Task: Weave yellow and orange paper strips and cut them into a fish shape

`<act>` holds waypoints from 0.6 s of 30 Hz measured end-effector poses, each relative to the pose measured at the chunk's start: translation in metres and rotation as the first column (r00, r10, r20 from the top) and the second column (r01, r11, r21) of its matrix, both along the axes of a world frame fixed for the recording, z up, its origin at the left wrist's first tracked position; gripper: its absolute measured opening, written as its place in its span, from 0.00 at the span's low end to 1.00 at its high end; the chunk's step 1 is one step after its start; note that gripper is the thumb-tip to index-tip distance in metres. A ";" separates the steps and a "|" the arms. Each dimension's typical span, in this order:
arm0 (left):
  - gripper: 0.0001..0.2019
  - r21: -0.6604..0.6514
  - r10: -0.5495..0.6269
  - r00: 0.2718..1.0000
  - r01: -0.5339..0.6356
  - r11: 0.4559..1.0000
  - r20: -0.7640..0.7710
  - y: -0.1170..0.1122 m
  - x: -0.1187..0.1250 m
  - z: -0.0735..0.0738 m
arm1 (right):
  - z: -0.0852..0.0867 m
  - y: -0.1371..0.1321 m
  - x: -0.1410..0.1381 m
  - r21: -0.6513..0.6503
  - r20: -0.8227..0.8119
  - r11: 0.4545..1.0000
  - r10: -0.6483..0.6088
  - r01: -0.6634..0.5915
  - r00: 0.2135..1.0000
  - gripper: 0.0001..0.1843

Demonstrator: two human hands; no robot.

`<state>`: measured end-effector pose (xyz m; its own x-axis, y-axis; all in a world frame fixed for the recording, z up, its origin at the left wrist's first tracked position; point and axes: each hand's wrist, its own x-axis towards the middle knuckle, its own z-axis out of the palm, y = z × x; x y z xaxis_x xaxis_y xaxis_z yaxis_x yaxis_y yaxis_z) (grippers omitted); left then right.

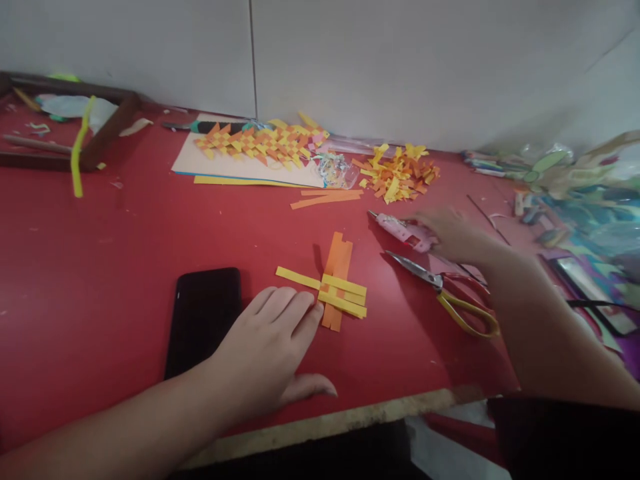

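Observation:
My left hand (273, 333) lies palm down with its fingers stretched out and its thumb apart. Its fingertips are at the lower left of a small woven piece of orange and yellow paper strips (341, 288), one yellow strip sticking out to the left. My right hand (445, 230) reaches over the handle end of a pink glue gun (403, 231) on the table. Motion smears its fingers, so I cannot tell whether they grip it. Scissors (465, 310) with red and yellow handles lie just below, partly behind my right forearm.
A black phone (203, 320) lies beside my left hand. At the back are a woven paper band (265, 141) on a pale sheet (187, 159), loose orange strips (327, 198) and a pile of folded strips (400, 175). A brown frame (113, 127) is far left; clutter fills the right side.

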<state>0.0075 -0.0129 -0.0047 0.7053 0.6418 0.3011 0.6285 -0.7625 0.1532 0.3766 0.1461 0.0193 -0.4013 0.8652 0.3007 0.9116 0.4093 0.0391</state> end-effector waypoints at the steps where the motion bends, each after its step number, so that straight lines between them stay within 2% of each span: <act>1: 0.41 0.000 -0.003 1.000 0.003 1.000 0.001 0.000 0.000 0.000 | 0.001 -0.004 -0.001 -0.033 0.024 0.999 0.014 -0.013 1.000 0.17; 4: 0.40 -0.001 -0.005 1.000 0.005 1.000 -0.002 0.000 0.000 0.001 | 0.013 -0.025 -0.017 -0.067 0.065 0.997 0.036 -0.032 0.997 0.23; 5: 0.40 0.000 -0.004 1.000 0.004 1.000 0.001 -0.001 0.000 0.001 | 0.016 -0.033 -0.028 -0.056 0.053 0.998 0.046 -0.043 0.998 0.22; 7: 0.40 -0.008 -0.004 1.000 0.004 1.000 0.002 0.000 0.000 0.001 | 0.017 -0.048 -0.057 -0.031 -0.046 0.998 0.047 -0.048 0.998 0.12; 9: 0.40 -0.023 -0.007 1.000 0.007 1.000 0.004 0.000 0.000 0.002 | 0.010 -0.061 -0.088 -0.036 -0.081 0.995 0.090 -0.093 0.993 0.10; 12: 0.39 -0.028 -0.012 1.000 0.012 1.000 0.006 0.001 0.000 0.002 | -0.007 -0.074 -0.123 -0.111 -0.259 0.983 0.114 -0.147 0.959 0.12; 15: 0.40 -0.011 -0.018 1.000 0.018 1.000 0.011 0.002 0.000 0.001 | -0.018 -0.080 -0.138 -0.091 -0.368 0.971 0.172 -0.220 0.914 0.10; 18: 0.39 -0.008 -0.021 1.000 0.021 1.000 0.022 0.001 0.000 0.001 | -0.019 -0.084 -0.140 -0.013 -0.443 0.949 0.276 -0.314 0.853 0.07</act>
